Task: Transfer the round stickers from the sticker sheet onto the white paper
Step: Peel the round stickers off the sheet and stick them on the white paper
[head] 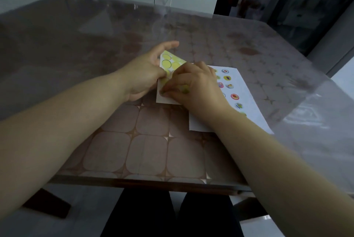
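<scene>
Left of the white paper (254,116) on the table (153,150), the left hand (143,76) grips the thin, floppy yellow sticker sheet (177,64) by its left edge while the right hand (195,85) pinches its near part; each light, tacky round sticker (166,62) should peel rim-first.

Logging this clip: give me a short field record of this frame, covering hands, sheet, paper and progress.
setting: person seated at a patterned table
left hand: holds the sticker sheet, thumb on its face
right hand: fingertips pinch at the sheet's lower part; cannot tell if a sticker is lifted
sticker sheet: yellow-green, left of the white paper
white paper: flat on the table
round stickers: several already on the paper
</scene>
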The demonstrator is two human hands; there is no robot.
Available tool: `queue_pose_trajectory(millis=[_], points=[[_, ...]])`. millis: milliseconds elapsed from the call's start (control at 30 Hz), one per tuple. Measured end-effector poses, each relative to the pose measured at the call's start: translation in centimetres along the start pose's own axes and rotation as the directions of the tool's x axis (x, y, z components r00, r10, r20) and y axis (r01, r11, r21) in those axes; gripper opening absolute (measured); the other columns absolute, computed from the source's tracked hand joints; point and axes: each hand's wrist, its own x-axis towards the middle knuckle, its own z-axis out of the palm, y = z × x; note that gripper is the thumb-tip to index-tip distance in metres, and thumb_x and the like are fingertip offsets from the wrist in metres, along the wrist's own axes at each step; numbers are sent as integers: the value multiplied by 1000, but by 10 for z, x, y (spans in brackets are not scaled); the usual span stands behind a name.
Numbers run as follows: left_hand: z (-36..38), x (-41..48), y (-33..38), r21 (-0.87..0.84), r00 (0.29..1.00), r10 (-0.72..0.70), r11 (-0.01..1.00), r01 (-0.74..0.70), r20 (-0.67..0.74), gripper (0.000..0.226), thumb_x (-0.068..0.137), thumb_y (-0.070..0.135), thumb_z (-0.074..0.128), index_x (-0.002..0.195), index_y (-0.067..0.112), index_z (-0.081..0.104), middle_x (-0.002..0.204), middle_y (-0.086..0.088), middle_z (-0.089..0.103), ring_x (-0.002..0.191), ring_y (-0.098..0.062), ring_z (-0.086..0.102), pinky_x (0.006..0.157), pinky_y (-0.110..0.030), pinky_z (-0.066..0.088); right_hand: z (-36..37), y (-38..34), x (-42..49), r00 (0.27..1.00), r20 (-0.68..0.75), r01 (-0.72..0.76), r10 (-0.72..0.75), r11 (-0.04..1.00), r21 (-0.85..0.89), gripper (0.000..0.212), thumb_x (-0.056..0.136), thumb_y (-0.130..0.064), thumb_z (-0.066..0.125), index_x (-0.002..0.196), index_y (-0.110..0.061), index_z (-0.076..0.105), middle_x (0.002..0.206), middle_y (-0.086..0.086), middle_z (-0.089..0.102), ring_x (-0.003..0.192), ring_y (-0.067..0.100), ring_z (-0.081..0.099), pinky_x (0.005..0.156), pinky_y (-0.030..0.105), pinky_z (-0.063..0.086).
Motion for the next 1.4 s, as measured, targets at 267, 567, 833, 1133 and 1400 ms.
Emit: queue_pose_trajectory(millis=[267,567,833,1133,1400], points=[[-23,-2,3,443,995,17,896,26,-95,89,64,12,60,132,55,22,130,-8,51,107,-28,58,96,-47,45,-8,-1,-1,985,150,-134,86,929,346,3,79,-13,71,80,-15,71,79,-5,69,79,4,60,75,12,41],[-30,-5,12,851,990,116,525,5,-78,92,80,31,67,144,40,1,154,-4,-18,142,-29,-11,112,-37,6,-12,0,-2,953,238,-269,185,878,395,7,78,-10,71,77,-16,68,70,-12,63,66,-5,56,65,2,36],[-33,-10,11,868,929,-214,465,-174,301,73,62,76,42,129,61,17,144,31,15,134,9,7,113,-38,0,-7,0,1,953,240,-242,185,941,234,10,75,-12,72,77,-21,70,76,-6,66,78,8,63,78,25,49],[-30,-5,8,840,919,-227,516,-166,322,72,79,45,61,130,60,12,143,33,19,131,9,15,91,-11,7,-8,-4,4,949,240,-250,202,950,189,7,75,-17,72,80,-21,71,78,-5,65,82,13,63,79,31,48],[-33,-7,6,843,909,-274,521,-134,314,73,65,67,64,126,59,26,139,23,36,129,0,34,110,-24,23,-11,-3,8,961,106,-276,257,924,265,4,79,-16,70,79,-21,70,71,-12,64,72,1,59,66,7,40]])
